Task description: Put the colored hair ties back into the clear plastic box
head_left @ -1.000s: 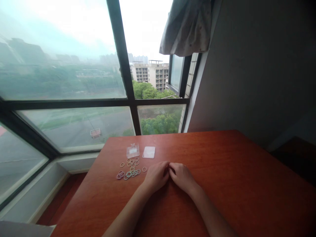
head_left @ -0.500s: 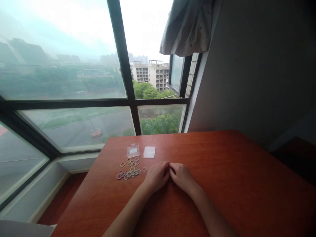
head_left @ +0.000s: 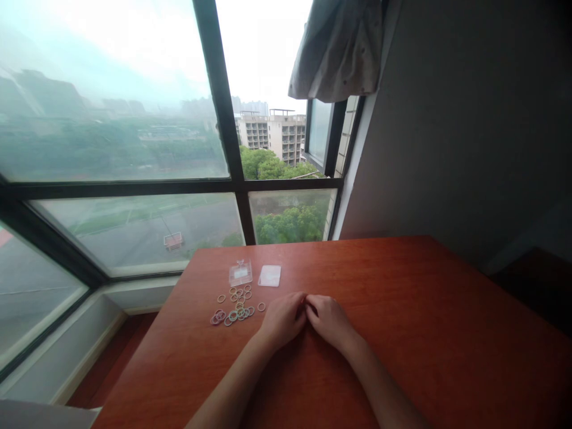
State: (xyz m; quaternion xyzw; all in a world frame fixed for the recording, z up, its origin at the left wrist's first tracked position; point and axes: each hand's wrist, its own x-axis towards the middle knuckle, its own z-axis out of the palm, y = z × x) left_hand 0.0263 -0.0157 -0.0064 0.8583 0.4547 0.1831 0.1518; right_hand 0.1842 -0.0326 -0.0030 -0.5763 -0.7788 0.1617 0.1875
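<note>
My left hand (head_left: 282,319) rests on the table, its fingers curled inward. My right hand (head_left: 328,317) mirrors it, and the fingertips of both hands meet in the middle. No object shows in either hand; the undersides of the fingers are hidden. Left of my left hand lie several small coloured rings that look like hair ties: a pink-purple cluster (head_left: 218,317), a pale teal and white group (head_left: 233,316), and yellowish-beige ones (head_left: 240,293). A single pale ring (head_left: 261,307) lies closest to my left hand. Behind them are a clear plastic box (head_left: 240,274) and a flat whitish translucent piece (head_left: 270,276).
The reddish-brown wooden table (head_left: 424,333) reaches up to a window with dark frames (head_left: 134,189). A grey curtain (head_left: 337,53) hangs at the upper right, beside an opened pane. A dark wall (head_left: 469,119) stands on the right.
</note>
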